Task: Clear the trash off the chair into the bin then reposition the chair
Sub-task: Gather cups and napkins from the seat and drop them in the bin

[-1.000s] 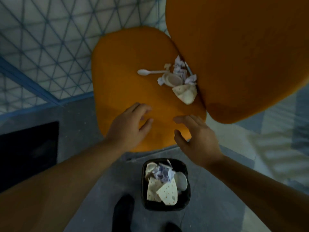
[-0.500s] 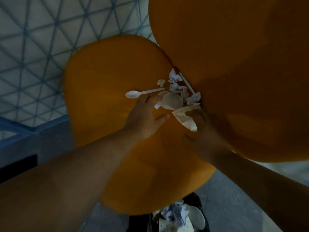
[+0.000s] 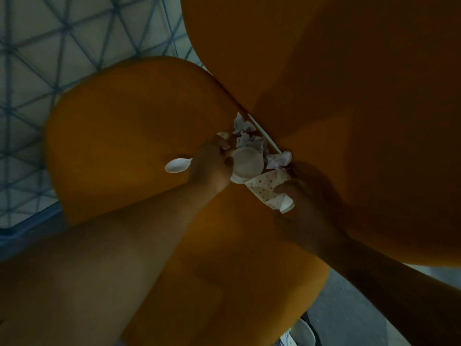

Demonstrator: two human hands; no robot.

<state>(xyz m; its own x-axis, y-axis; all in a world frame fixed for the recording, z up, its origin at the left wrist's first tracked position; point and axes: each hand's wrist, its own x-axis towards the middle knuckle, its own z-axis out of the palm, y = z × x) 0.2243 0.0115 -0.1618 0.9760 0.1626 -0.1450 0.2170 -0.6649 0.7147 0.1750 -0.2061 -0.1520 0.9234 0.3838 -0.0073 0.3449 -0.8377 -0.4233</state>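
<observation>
An orange chair fills the view, its seat (image 3: pixel 119 136) to the left and its backrest (image 3: pixel 349 96) to the right. Trash lies in the crease between them: crumpled paper (image 3: pixel 245 131), a white round lid (image 3: pixel 247 162), a white plastic spoon (image 3: pixel 175 166) and a flattened spotted paper cup (image 3: pixel 267 191). My left hand (image 3: pixel 212 168) is closed over the spoon's handle and touches the lid. My right hand (image 3: pixel 299 203) grips the spotted cup from the right. The bin (image 3: pixel 303 332) peeks out at the bottom edge, mostly hidden by the seat.
A pale wall or panel with a blue triangular grid (image 3: pixel 50 46) stands behind the chair on the left. Grey floor (image 3: pixel 354 308) shows at the lower right beside the bin. The scene is dim.
Both hands moved forward from the seat's front edge to the trash pile and closed on items. The view moved closer over the chair, and the bin slid almost out of sight below.
</observation>
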